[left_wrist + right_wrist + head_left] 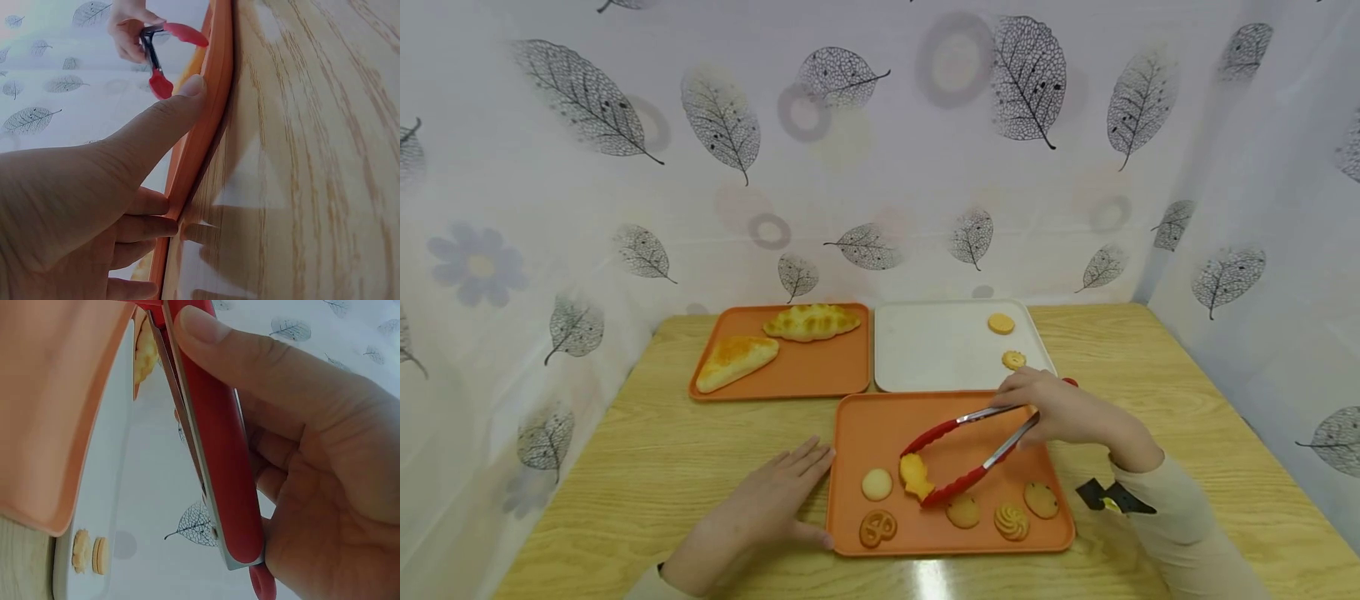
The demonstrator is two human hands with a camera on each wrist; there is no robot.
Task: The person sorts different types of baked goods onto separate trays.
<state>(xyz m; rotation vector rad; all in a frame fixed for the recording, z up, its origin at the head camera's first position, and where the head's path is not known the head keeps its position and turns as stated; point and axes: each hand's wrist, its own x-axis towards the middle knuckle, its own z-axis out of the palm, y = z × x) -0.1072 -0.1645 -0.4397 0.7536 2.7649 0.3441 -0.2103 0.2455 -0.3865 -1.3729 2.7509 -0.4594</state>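
My right hand (1060, 407) grips red-and-silver tongs (957, 485) over the front orange tray (861, 423). The tongs' red tips stand on either side of a yellow, irregularly shaped cookie (915, 474); whether they squeeze it I cannot tell. In the right wrist view, the thumb lies along the tongs' red handle (222, 450). My left hand (767, 500) has its fingers extended and touches the tray's left edge, with the thumb near the front corner. Around the yellow cookie lie a round pale cookie (877, 484), a pretzel cookie (877, 528), a swirl cookie (1012, 522) and two round speckled cookies (1041, 499).
Behind on the right, a white tray (936, 346) bears a round cookie (1001, 323) and a scalloped cookie (1013, 360). Back left, another orange tray (820, 375) holds a triangular bread (737, 362) and a long scored bread (812, 322). Leaf-patterned cloth (880, 192) surrounds the wooden table (647, 475).
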